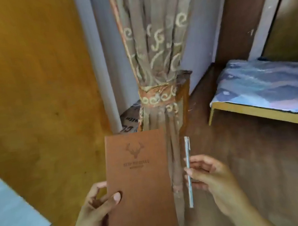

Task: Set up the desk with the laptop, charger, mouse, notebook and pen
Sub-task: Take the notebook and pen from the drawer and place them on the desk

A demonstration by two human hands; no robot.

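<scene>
Bedroom with an orange wall (25,82), a brown floor (265,154), a tied patterned curtain (155,54) and a bed (267,92) under a blue cover. Left hand (95,210) grips a brown notebook (140,183) upright in the air, thumb on its cover; a stag emblem shows, the lettering too blurred to read. Right hand (209,179) pinches a slim silver pen (188,172) just beside it.

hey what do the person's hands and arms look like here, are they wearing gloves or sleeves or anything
Both hands are bare: no gloves on the left hand or the right hand. No rings, watch or bracelet show on either, and the forearms are uncovered down to the picture's lower edge, so no sleeves are visible. The fingernails are short and unpainted.
</scene>
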